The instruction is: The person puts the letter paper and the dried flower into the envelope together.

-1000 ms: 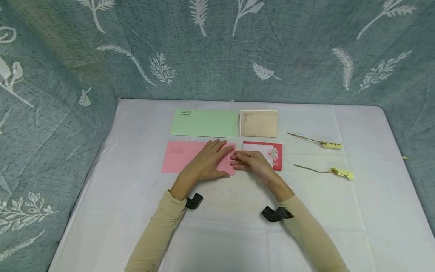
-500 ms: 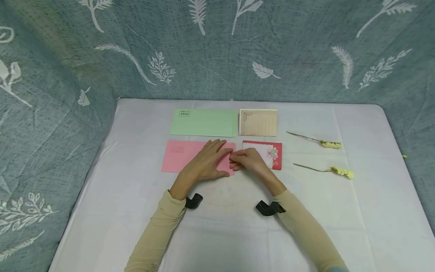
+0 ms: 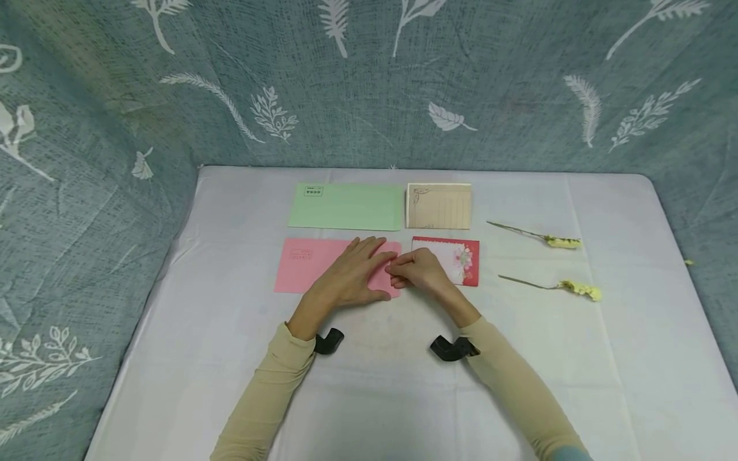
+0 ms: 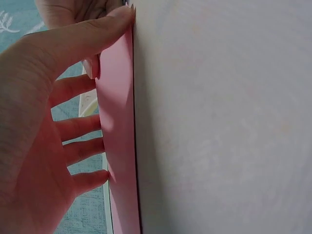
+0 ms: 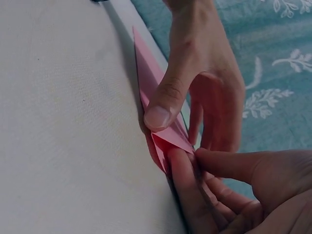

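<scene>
A pink envelope (image 3: 300, 272) lies flat on the white-covered table, its printed box at the left end. My left hand (image 3: 348, 275) rests on its right half with fingers spread, the thumb pressing near the front edge. At the right end, my right hand (image 3: 423, 269) pinches the envelope's edge between thumb and index finger. In the right wrist view, the mouth of the pink envelope (image 5: 148, 68) gapes into a small opening, with the right index finger inside it. Beneath my right hand, the red-bordered floral card (image 3: 469, 272) is partly covered.
A green envelope (image 3: 346, 208) lies behind the pink one, beside a tan lined card (image 3: 441, 208). Two stems with yellow flowers, a rear one (image 3: 562, 242) and a front one (image 3: 579, 289), lie to the right. A patterned teal cloth (image 3: 369, 83) hangs along the table's back edge.
My right hand has shifted left onto the pink envelope's right end, and its fingers have gone from extended to pinching the edge. The left hand has stayed in place.
</scene>
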Demonstrator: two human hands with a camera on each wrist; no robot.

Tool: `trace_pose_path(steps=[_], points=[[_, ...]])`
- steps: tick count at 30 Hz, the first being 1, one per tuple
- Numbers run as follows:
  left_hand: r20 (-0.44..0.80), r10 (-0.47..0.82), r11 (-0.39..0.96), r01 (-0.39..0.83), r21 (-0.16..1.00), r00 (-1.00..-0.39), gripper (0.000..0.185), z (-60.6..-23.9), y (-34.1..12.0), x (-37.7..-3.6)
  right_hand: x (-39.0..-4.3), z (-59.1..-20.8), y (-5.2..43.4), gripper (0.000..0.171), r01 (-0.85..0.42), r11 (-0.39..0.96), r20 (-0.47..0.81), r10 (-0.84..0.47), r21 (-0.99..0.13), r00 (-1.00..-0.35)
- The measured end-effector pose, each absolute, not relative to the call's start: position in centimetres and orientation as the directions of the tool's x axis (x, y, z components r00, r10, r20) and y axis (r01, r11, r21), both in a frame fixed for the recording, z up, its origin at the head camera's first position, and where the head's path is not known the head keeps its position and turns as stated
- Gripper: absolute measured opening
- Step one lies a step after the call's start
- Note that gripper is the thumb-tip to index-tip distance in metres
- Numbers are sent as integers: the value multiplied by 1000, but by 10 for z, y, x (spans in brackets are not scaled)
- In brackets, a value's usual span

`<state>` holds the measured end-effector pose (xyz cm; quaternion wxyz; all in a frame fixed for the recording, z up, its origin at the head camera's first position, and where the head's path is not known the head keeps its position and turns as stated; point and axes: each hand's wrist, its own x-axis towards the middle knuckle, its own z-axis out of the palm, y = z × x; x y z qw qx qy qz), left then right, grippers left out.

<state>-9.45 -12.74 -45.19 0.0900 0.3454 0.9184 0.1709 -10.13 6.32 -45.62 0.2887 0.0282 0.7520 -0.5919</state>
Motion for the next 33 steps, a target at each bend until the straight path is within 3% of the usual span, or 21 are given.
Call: trace_pose_path(steps=[15,24,33], points=[[-70,650,727,593,345,-756,92,-450,-131,-93,-98,-458,68,24,359,251,-429,-338,-899,-837],[-74,632,745,578,334,-771,86,-447,-130,-93,-97,-461,67,26,376,186,-419,-371,-908,-829],[-1,640,727,606,322,-768,83,-448,-131,-94,-97,-461,67,26,383,141,-407,-386,-913,-828]])
